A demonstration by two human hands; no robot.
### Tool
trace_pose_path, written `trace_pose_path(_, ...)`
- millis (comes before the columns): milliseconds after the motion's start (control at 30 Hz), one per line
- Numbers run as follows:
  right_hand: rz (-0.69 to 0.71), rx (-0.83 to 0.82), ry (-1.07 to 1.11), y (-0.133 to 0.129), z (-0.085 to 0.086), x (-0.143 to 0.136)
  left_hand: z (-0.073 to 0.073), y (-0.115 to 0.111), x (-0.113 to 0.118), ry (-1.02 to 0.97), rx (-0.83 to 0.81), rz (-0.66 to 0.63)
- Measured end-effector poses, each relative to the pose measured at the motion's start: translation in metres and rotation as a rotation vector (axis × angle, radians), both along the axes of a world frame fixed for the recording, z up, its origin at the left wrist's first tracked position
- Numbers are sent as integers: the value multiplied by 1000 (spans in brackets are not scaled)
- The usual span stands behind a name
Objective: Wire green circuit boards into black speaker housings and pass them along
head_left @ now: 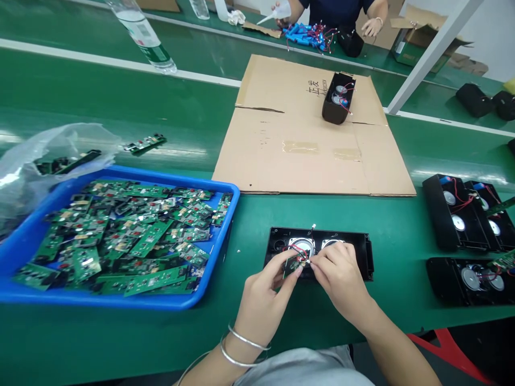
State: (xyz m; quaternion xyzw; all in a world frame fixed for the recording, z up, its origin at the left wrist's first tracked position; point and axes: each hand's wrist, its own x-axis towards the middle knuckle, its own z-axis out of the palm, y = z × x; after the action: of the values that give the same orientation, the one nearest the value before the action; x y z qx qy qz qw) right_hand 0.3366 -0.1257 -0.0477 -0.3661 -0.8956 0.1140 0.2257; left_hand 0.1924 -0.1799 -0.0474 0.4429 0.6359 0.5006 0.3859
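A black speaker housing [364, 252] with two round silver speakers lies in front of me on the green table. Over its left half, my left hand [270, 287] pinches a small green circuit board [293, 264] between thumb and fingers. Close beside it, my right hand [338, 273] has its fingertips pressed together at a small white connector [308, 261] by the board. Red and black wires [296, 249] run around the board and over the left speaker. Another white connector [313, 227] sticks up at the housing's far edge.
A blue tray [235, 214] of circuit boards sits left, beside a plastic bag [24, 166]. Flat cardboard [257, 155] lies ahead, bearing another housing [338, 110]. More housings [436, 214] stand right. Across the table a person [338, 10] handles a squeeze bottle near blue cells [303, 35].
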Motion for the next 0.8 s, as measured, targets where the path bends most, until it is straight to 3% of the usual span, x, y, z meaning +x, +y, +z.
trace_pose_path(367, 88, 174, -199, 1, 7, 1, 5, 4, 0, -25, -10, -50)
trace_pose_path(633, 133, -30, -21, 11, 5, 1, 5, 2, -6, 125, 90, -157)
trace_pose_path(800, 146, -104, 22, 14, 7, -2, 5, 1, -7, 197, 149, -153)
